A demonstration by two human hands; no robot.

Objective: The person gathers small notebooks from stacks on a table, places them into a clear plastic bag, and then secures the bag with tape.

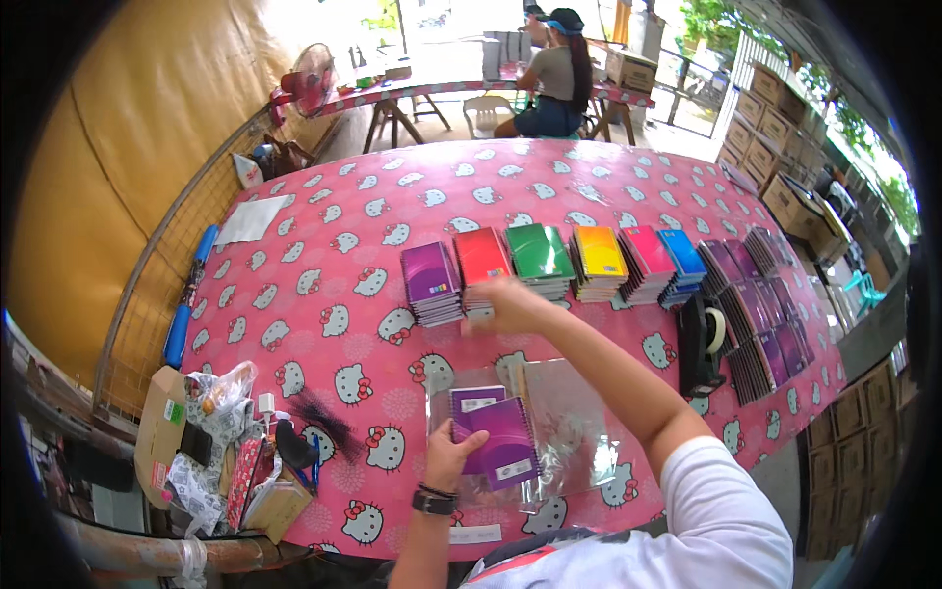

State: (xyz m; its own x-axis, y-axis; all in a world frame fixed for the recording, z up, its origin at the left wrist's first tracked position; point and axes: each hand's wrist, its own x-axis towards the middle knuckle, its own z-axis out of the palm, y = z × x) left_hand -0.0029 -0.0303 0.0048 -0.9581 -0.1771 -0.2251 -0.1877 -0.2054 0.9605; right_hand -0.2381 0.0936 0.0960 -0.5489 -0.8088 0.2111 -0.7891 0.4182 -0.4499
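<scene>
Fingers point(477, 442) of my left hand point(451, 458) pinch a purple notebook point(507, 447). My right hand point(506, 306) is blurred at the red stack point(482, 257); I cannot tell its fingers' opening or hold.

Yellow sheeting point(177, 108) flanks the pink patterned table point(329, 260), with bright daylight point(442, 39) beyond.

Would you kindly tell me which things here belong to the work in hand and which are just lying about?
Apparently in use:
purple notebook, held by the left hand
clear plastic, beneath it
red stack, by the right hand

Probably just lying about:
white paper
cardboard box, with odds and ends
fan
</scene>
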